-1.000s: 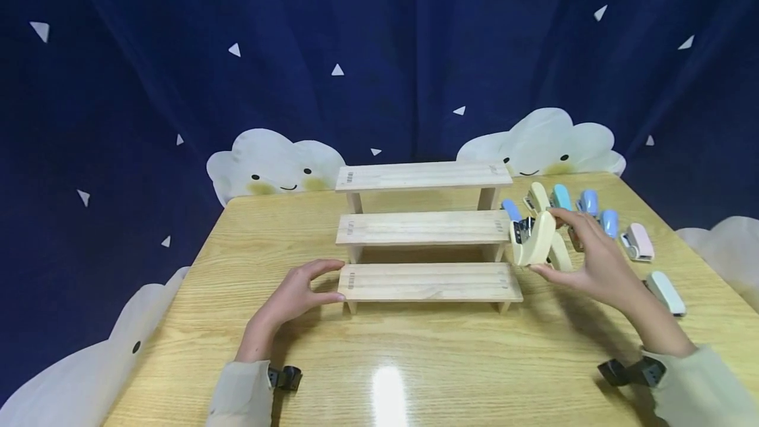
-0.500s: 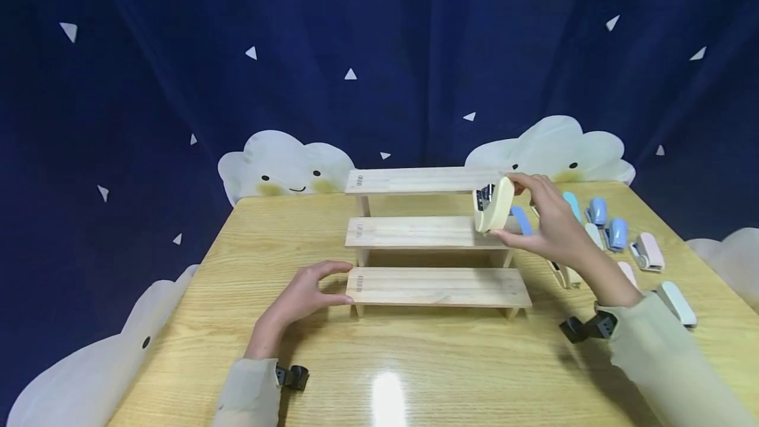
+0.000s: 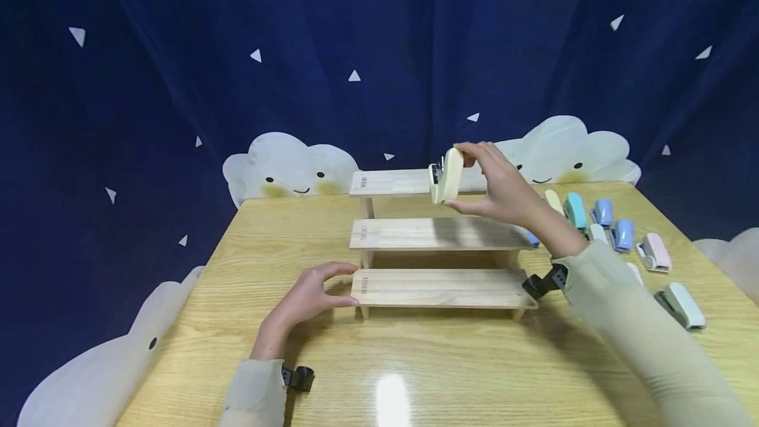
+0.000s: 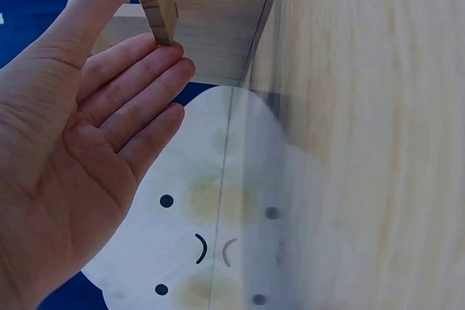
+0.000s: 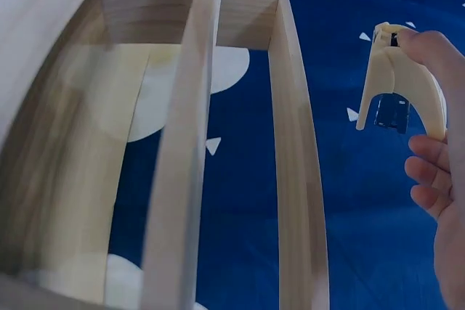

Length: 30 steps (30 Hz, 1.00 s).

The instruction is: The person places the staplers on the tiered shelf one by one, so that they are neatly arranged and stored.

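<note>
My right hand [image 3: 498,186] grips a cream stapler [image 3: 448,176] between thumb and fingers, its metal part facing left. The stapler is held up in the air in front of the top board of a three-tier wooden shelf [image 3: 441,234]. The right wrist view shows the stapler [image 5: 399,81] apart from the boards. My left hand [image 3: 308,295] holds the left end of the lowest board, thumb at the front corner and fingers at the back corner. In the left wrist view, the fingertips of the left hand [image 4: 94,128] touch the wood edge.
Right of the shelf lie several more staplers: a turquoise one [image 3: 575,209], blue ones such as the blue stapler [image 3: 622,234], a pink one [image 3: 655,252] and a white one [image 3: 683,305]. The right forearm hides part of that group. A dark blue curtain [image 3: 332,18] hangs behind the table [image 3: 261,236].
The right hand has carried the cream stapler left and up, from the shelf's right side to before the top board. The left hand keeps its place on the lowest board.
</note>
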Tool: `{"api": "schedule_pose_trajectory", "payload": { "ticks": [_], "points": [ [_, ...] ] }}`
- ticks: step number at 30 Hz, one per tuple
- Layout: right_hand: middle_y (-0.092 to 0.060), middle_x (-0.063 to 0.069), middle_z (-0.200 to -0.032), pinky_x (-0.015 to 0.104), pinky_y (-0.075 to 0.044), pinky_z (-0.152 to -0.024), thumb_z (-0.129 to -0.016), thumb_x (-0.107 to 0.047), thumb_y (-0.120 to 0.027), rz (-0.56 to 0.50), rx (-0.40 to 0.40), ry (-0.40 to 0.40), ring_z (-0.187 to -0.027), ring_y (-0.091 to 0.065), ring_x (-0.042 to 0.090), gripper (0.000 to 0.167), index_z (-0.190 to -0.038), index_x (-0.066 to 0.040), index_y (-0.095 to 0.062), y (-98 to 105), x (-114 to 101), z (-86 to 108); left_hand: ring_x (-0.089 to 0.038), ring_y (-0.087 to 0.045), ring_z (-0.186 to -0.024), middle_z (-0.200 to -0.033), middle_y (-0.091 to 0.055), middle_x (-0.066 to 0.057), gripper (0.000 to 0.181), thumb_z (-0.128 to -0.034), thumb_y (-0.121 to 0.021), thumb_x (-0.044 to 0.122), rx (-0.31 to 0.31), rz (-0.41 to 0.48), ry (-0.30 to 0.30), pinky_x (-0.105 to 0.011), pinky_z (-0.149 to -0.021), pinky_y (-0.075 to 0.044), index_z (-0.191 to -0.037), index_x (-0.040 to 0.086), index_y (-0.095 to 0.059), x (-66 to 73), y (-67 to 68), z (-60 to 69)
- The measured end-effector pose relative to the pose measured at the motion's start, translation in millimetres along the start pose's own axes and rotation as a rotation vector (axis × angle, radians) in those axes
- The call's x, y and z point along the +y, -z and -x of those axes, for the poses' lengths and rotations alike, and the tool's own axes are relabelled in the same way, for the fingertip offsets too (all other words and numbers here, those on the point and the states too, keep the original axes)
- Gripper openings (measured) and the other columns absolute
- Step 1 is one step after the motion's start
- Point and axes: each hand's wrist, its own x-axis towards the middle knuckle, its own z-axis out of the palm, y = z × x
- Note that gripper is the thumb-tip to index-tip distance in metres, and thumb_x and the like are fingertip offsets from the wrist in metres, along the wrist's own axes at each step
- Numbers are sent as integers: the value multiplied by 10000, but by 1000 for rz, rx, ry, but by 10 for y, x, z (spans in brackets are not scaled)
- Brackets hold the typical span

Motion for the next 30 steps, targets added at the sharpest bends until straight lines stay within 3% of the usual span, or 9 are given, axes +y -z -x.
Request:
{"api": "schedule_pose_trajectory", "payload": {
  "ticks": [5,11,30],
  "points": [
    [-572,149,-1044,355,-449,-853,-642,-264,-914,-12,-22,36,-970,-507,261,846,-1318,22,-492,-133,-20,-204,-261,-554,-1301,-1371,-615,-14,671,-746,-824,415,-1,7,6,-474,-1115,-446,-1328,164,-604,-4,4,-2],
    [-569,134,-1045,368,-444,-838,-674,-268,-889,-29,-56,53,-962,-504,268,824,-1328,23,-481,-299,-28,-404,-258,-556,-1299,-1373,-613,-9,677,-747,-814,439,-2,0,5,-474,-1112,-450,-1331,172,-601,-7,14,-4],
    [-566,126,-1086,384,-458,-878,-739,-365,-841,-29,-254,-40,-1010,-499,260,775,-1329,-15,-480,-698,-82,-749,-238,-567,-1286,-1367,-618,-3,684,-739,-819,445,-8,11,18,-463,-1123,-441,-1334,189,-598,-10,-6,-13]
  ]
}}
